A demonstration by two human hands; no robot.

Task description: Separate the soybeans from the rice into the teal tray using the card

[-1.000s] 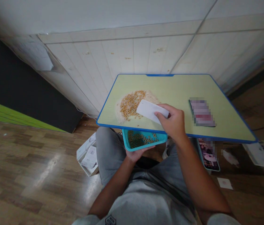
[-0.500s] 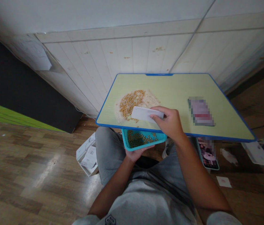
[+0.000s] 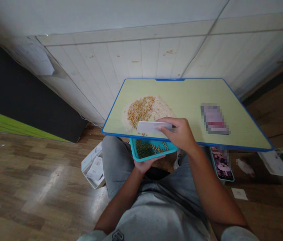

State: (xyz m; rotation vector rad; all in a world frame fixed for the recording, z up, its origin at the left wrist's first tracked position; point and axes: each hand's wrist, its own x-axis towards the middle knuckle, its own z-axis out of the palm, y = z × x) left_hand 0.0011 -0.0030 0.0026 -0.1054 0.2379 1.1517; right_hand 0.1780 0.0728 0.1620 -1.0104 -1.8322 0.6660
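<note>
My right hand (image 3: 180, 133) is closed on a white card (image 3: 150, 127), held edge-down near the front rim of the green table with a blue border (image 3: 189, 93). Just behind the card lies a pile of yellow beans mixed with white rice (image 3: 142, 110). A few beans sit at the table's front edge below the card. My left hand (image 3: 148, 162) holds a teal tray (image 3: 153, 149) from underneath, just below the table's front edge. The tray contains several beans.
A blurred flat packet (image 3: 214, 119) lies on the right of the table. On the wooden floor are a white box (image 3: 93, 165) at left, a phone-like item (image 3: 222, 163) and papers (image 3: 282, 161) at right. A white panelled wall (image 3: 141, 57) stands behind the table.
My right hand has drawn the card toward me and leftward, from over the pile to the table's front edge, tipping it lower. The tray under the edge has stayed put.
</note>
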